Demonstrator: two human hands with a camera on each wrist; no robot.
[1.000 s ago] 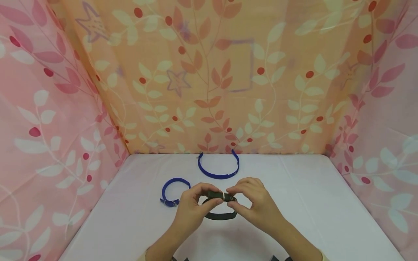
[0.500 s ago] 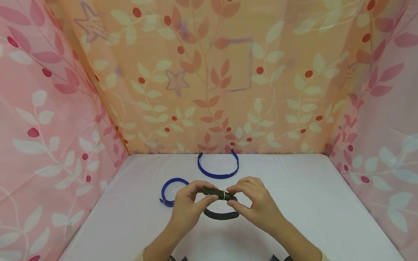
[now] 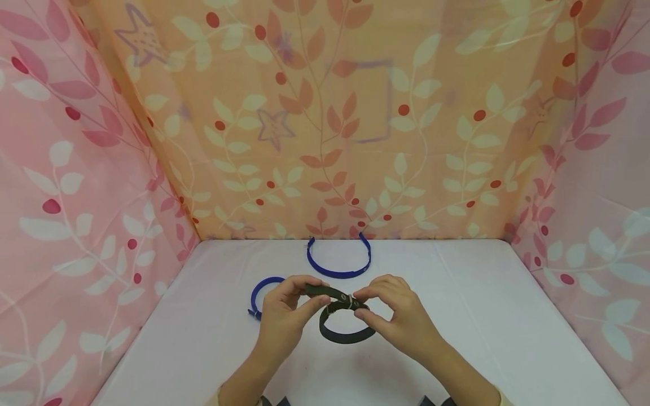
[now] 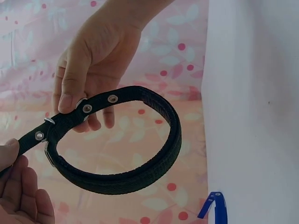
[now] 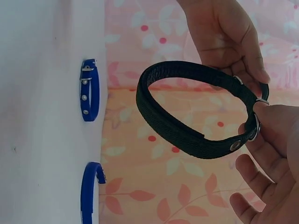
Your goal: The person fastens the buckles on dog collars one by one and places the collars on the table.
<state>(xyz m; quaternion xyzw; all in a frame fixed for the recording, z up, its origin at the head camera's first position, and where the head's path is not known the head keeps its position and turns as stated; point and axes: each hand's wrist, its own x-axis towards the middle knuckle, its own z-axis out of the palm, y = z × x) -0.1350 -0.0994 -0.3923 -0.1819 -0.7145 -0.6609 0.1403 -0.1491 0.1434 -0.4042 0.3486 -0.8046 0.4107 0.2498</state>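
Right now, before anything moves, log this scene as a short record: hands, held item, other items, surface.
left hand: pinches the free end of the dark green strap
right hand: pinches that strap near its metal fittings
held item: looped, with metal eyelets
blue looped strap: partly behind the left hand in the head view
blue U-shaped strap: near the back edge, ends apart
surface: white tabletop

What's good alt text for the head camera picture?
A left hand and a right hand pinch a looped dark green strap above a white table. Farther back are a blue strap bent in an open U and a blue loop partly hidden by the left hand. Leaf-patterned cloth hangs behind.
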